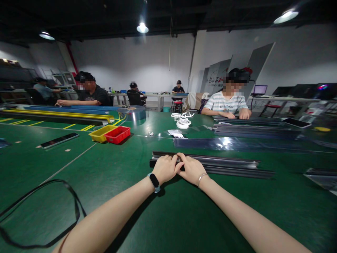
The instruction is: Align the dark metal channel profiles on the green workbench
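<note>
A long black profile rail with a pale, shiny channel lies crosswise on the green table. Both hands are on its left part, close together. My left hand, below a dark watch with a light blue strap, has its fingers bent over the rail. Beside it, thumbs nearly touching, my right hand wears a silver bracelet at the wrist and also curls its fingers onto the rail. The fingertips are partly hidden, and any small piece between them cannot be made out.
Behind the rail lie clear film strips, a white coil and more dark rails. Yellow and red trays and a phone are to the left. A black strap loops at front left. People sit across the table.
</note>
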`<control>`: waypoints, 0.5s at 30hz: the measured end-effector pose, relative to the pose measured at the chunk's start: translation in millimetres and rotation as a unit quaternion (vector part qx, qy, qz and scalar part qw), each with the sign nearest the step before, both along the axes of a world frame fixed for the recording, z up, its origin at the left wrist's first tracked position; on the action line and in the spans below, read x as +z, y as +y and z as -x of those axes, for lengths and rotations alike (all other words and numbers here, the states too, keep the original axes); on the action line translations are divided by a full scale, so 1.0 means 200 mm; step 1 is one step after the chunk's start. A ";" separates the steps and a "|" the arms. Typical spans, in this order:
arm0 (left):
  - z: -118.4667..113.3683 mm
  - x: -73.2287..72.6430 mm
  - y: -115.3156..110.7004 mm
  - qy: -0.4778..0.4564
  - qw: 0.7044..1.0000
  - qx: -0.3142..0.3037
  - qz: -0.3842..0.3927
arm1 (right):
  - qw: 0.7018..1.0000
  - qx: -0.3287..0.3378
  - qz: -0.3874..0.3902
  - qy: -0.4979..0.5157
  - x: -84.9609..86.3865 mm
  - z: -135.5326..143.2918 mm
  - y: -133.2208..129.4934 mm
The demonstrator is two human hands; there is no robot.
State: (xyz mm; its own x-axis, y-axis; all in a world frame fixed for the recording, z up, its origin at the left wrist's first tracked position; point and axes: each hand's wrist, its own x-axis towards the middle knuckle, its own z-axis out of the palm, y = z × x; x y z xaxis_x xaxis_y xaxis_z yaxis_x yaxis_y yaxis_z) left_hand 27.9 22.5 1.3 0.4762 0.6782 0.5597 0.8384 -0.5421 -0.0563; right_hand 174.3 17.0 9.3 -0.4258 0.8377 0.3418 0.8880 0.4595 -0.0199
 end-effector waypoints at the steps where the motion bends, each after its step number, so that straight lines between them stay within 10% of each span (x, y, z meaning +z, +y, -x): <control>1: 0.00 0.00 0.00 0.001 1.000 0.002 0.000 | 1.000 -0.001 -0.001 0.001 0.00 0.00 0.00; 15: 0.01 -0.01 0.01 -0.012 1.000 -0.015 -0.010 | 1.000 -0.009 -0.010 -0.023 -0.01 -0.01 0.00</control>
State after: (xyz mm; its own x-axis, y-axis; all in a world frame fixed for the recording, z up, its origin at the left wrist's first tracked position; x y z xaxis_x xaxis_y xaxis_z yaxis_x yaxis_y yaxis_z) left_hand 26.1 25.1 0.3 0.4825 0.6523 0.5846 0.8233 -0.5656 -0.0485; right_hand 176.1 17.7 7.8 -0.4267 0.8382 0.3397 0.8957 0.4437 0.0303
